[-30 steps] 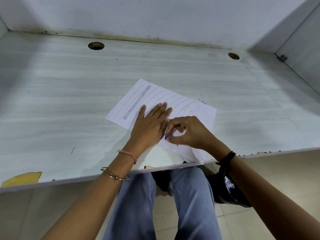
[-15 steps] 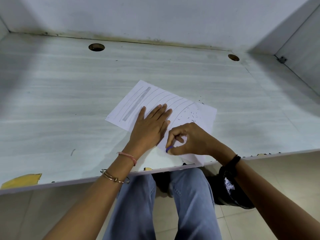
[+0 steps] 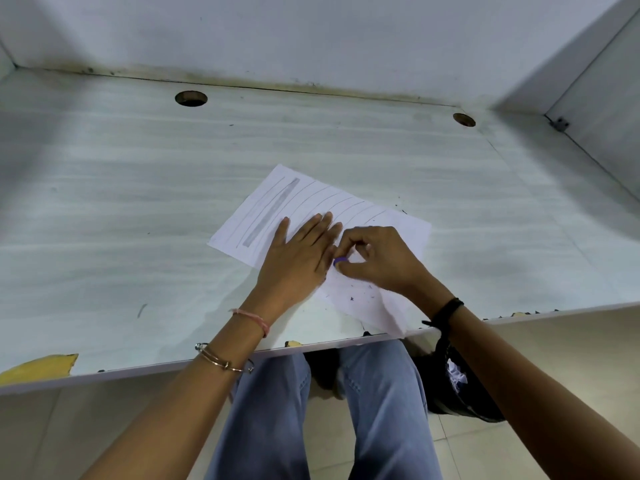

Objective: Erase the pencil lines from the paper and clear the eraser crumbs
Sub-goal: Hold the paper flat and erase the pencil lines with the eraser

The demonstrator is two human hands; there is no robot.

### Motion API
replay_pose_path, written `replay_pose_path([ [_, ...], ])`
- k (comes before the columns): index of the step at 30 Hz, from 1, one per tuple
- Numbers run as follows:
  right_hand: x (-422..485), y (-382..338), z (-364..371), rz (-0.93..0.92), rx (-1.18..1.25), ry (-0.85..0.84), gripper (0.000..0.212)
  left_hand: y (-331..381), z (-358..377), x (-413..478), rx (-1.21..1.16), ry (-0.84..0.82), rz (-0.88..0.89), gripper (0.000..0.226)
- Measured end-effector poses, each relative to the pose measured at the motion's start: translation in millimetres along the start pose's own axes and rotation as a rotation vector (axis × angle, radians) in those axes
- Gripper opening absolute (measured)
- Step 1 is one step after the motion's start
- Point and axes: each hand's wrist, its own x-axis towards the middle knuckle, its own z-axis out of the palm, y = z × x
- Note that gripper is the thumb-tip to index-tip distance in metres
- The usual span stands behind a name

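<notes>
The paper (image 3: pixel 311 199) lies slanted on the desk (image 3: pixel 138 202), its five-o'clock corner overhanging. The left hand (image 3: pixel 298 261) presses flat so it can't slide. At its three o'clock the right hand (image 3: pixel 377 261) pinches, seemingly, a purple eraser (image 3: pixel 338 261), with crumbs (image 3: pixel 351 298) scattered toward six.

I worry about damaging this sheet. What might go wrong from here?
1. The near corner of the paper hangs crumpled over the desk edge. Rubbing the eraser there, beyond the flat left hand, might tear it.
2. The left hand seems to lie over pencil lines and might smear them.
3. The crumbs lie near the edge, so a careless sweep by the right hand might drop them onto the jeans.
</notes>
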Motion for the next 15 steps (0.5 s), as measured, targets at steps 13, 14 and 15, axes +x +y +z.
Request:
replay_pose_path([
  [13, 2.2, 1.1, -4.8, -0.013, -0.054, 0.016, 0.006, 0.7, 1.4, 0.4, -0.047, 0.037, -0.009, 0.051],
  [14, 3.6, 1.4, -6.3, -0.019, -0.051, 0.073, 0.006, 0.6, 1.2, 0.4, -0.062, 0.048, -0.011, 0.05],
  [15, 4.5, 2.0, -7.1, -0.018, -0.049, 0.089, 0.006, 0.9, 1.1, 0.2, -0.065, 0.047, -0.013, 0.05],
])
